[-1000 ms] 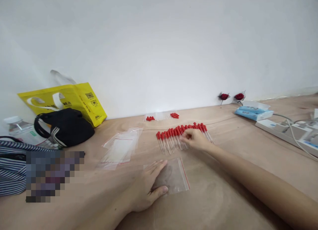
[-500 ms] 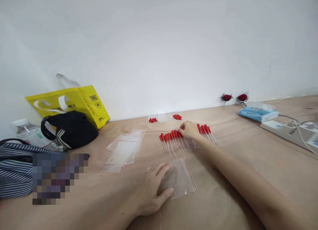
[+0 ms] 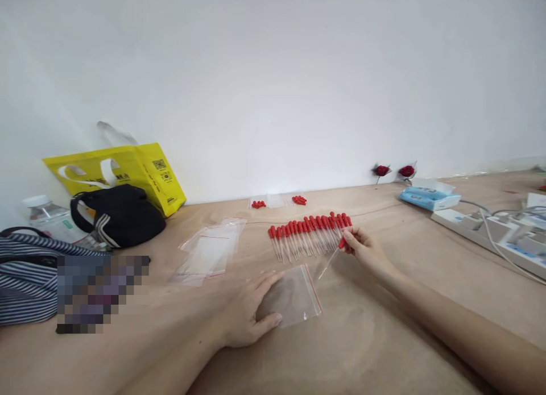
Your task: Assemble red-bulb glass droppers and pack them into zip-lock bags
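Observation:
My right hand (image 3: 362,250) pinches a glass dropper (image 3: 330,262) by its red rubber bulb, its thin tip slanting down to the left. Just behind lies a row of droppers (image 3: 305,236), side by side with their red bulbs toward the wall. My left hand (image 3: 251,312) rests with fingers spread on the left part of a clear zip bag (image 3: 294,298). The bag lies flat, its red-lined mouth facing right, close to the dropper's tip. Left of the row, several more clear zip bags (image 3: 213,250) overlap on the table.
Against the wall lie bags holding droppers, with red bulbs (image 3: 299,200) showing. At left are a yellow tote bag (image 3: 160,179), a black pouch (image 3: 128,219), a plastic bottle (image 3: 42,213) and striped cloth (image 3: 25,281). Tissues (image 3: 429,198), a power strip (image 3: 490,236) and two red roses (image 3: 381,170) are at right.
My right hand has taken a dropper from the row and moved right and toward me with it. My left hand stays on the zip bag; the view has shifted slightly.

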Tool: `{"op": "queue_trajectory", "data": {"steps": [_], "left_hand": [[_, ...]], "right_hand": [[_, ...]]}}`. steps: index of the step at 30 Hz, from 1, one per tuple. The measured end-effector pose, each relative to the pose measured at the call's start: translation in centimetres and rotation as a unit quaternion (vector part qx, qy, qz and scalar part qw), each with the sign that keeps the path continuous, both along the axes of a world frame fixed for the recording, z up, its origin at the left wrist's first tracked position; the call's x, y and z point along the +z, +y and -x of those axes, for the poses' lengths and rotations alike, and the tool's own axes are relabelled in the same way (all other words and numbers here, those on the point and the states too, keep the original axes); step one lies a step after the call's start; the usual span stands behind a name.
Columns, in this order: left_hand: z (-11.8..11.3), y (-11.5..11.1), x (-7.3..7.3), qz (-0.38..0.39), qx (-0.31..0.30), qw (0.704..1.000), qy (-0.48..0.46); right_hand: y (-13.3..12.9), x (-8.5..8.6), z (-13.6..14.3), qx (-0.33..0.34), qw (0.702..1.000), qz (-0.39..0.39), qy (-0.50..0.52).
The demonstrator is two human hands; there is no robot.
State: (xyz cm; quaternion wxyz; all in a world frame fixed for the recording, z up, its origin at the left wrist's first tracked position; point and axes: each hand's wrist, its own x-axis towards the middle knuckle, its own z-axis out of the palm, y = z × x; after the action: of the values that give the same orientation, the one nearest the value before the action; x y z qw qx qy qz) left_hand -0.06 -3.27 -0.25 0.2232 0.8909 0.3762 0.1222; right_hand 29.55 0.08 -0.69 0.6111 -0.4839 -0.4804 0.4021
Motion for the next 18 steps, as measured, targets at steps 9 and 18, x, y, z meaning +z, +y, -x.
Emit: {"op": "queue_trajectory", "data": {"steps": [9, 18], "left_hand": [[-0.8, -0.5, 1.1, -0.014, 0.008, 0.999, -0.030], [-0.6, -0.3, 0.4, -0.001, 0.016, 0.999, -0.042]], "right_hand": [[-2.1, -1.6, 2.9, 0.066, 0.994, 0.058, 0.072], [-3.5, -1.5, 3.8, 0.237, 0.963, 0.015, -0.126]]}}
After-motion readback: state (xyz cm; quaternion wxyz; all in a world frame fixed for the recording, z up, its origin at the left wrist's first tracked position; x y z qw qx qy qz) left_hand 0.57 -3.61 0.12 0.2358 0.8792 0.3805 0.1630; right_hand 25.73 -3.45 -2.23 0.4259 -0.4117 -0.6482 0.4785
